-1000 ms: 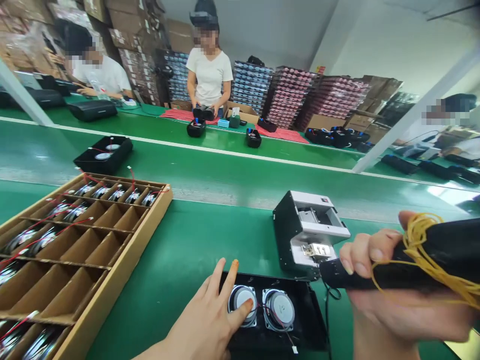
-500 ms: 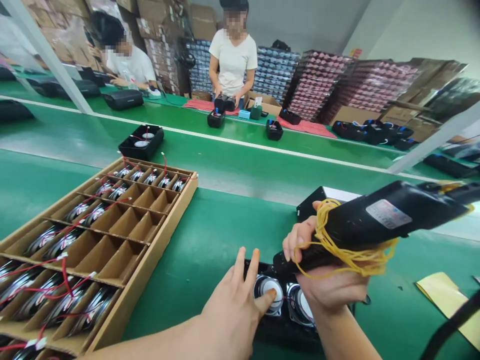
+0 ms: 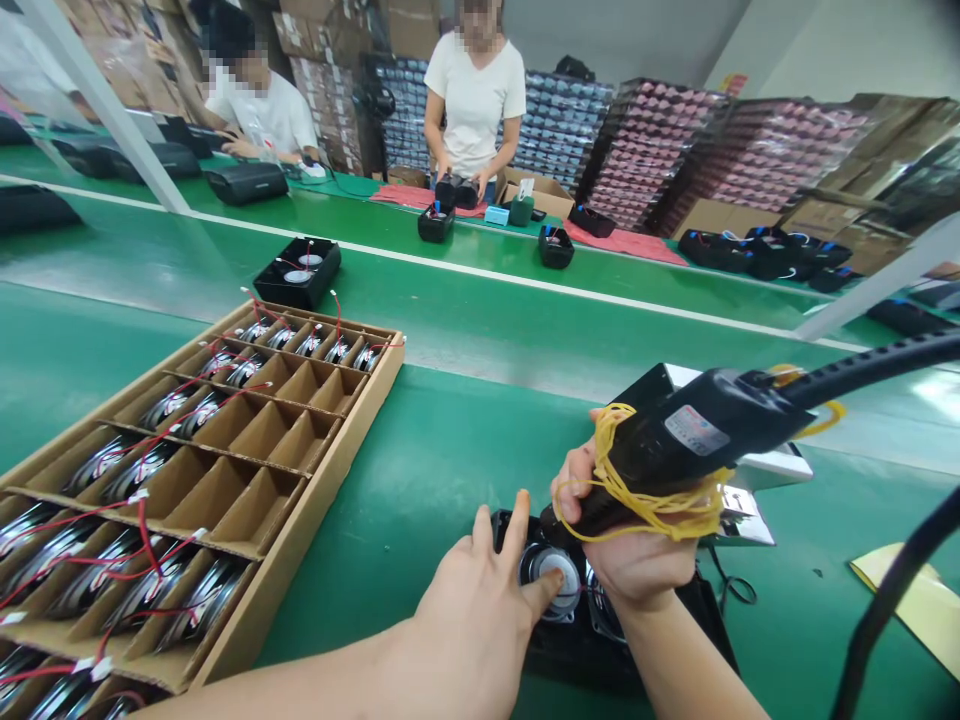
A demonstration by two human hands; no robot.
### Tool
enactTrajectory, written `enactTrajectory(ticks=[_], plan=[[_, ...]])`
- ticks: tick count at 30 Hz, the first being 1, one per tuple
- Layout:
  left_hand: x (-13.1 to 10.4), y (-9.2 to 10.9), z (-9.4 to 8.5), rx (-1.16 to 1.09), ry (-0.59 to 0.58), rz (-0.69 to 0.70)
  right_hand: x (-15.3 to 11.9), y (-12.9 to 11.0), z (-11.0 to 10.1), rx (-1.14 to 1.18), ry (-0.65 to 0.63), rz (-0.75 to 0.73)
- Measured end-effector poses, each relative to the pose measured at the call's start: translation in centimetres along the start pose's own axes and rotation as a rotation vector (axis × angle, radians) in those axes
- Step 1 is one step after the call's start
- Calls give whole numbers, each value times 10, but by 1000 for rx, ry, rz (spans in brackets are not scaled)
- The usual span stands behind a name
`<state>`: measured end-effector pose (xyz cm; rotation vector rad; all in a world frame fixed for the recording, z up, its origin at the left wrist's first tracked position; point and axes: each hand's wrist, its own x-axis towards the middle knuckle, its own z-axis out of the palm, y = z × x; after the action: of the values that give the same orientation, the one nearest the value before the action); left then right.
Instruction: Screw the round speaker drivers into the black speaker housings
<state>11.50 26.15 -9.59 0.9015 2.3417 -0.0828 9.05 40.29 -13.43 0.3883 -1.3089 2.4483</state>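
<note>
Two round speaker drivers (image 3: 559, 578) sit side by side in a black housing (image 3: 555, 640) on the green bench, directly under both hands. The left hand (image 3: 480, 620) lies flat and spread, its thumb pressed on the left driver's rim and its fingers (image 3: 516, 515) reaching past it, so it steadies rather than grips anything. The right hand (image 3: 637, 560) is closed around a black electric screwdriver (image 3: 675, 450), wrapped with yellow rubber bands (image 3: 645, 505) just where the fingers curl. The tool's long axis runs from upper right, where its cable leaves, down to lower left, with the nose aimed at the housing close beside the left thumb; the bit itself is hidden. It looks stiff and fairly heavy, and the banded grip is probably the surest place to hold it. The drivers seem light but delicate: their cones would dent, so rim or magnet is the safer hold, and the thin leads could snag. The housing's long side runs left to right beneath the wrists.
</note>
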Motion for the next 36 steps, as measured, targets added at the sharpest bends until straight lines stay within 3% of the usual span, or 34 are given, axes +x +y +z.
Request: enactTrajectory(ticks=[12, 19, 25, 32, 36], plan=[[-3, 0, -3, -16, 25, 21, -3, 4, -3, -36, -19, 4], [-1, 0, -1, 8, 27, 31, -2, 7, 0, -64, 41, 68], [2, -3, 6, 17, 57, 33, -3, 9, -1, -57, -142, 60], [0, -2, -3, -5, -20, 34, -9, 19, -6, -47, -210, 67], [1, -6, -4, -33, 7, 37, -8, 18, -3, -58, -236, 52]])
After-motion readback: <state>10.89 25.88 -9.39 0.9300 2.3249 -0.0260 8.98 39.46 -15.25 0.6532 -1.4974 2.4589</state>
